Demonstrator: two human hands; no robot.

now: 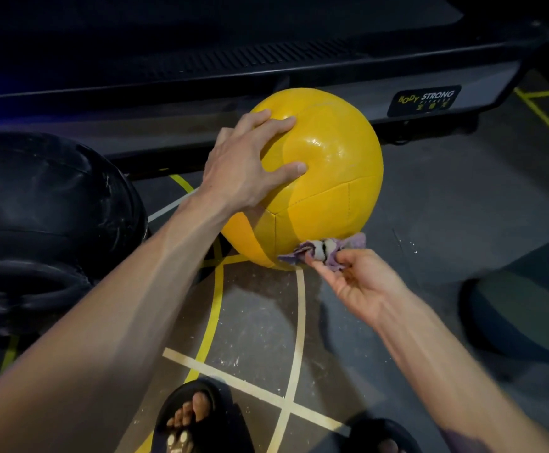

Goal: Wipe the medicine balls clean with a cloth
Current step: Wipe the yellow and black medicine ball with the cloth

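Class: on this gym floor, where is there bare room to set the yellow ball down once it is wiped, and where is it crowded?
Free: the lined floor between the yellow ball, the sandalled foot and the right hand; also the grey floor right of the ball, below the machine base. Crowded: the left, where black balls sit.

Both forearms are bare, no sleeves anywhere in view, no watch or bands on the wrists. The left hand (250, 158) and right hand (361, 286) have no gloves or rings that I can spot. On the feet: black open-toe slide sandals (198, 416), toes sticking out, one with a small pale emblem on the strap.
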